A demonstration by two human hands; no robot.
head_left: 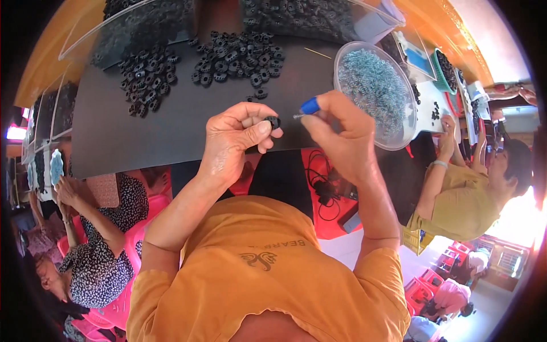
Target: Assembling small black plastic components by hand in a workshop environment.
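Above the near edge of the dark table, my left hand (236, 134) pinches a small black ringed plastic part (273, 122) between thumb and fingers. Just to its right, my right hand (345, 125) holds a small metal spring (297, 116) between the thumb and a forefinger capped with a blue finger cover (310, 106). A gap separates the spring from the black part. Beyond my right hand stands a round clear tub (411, 122) heaped with bluish springs (370, 80). Two piles of similar black parts, a left pile (149, 80) and a middle pile (236, 57), lie farther back on the table.
Clear bins of black parts line the back, one bin (142, 34) at left and another (302, 17) at right. A thin yellow stick (317, 53) lies near the tub. People work on both sides, one in a patterned dress (102, 268), one in an olive shirt (461, 199).
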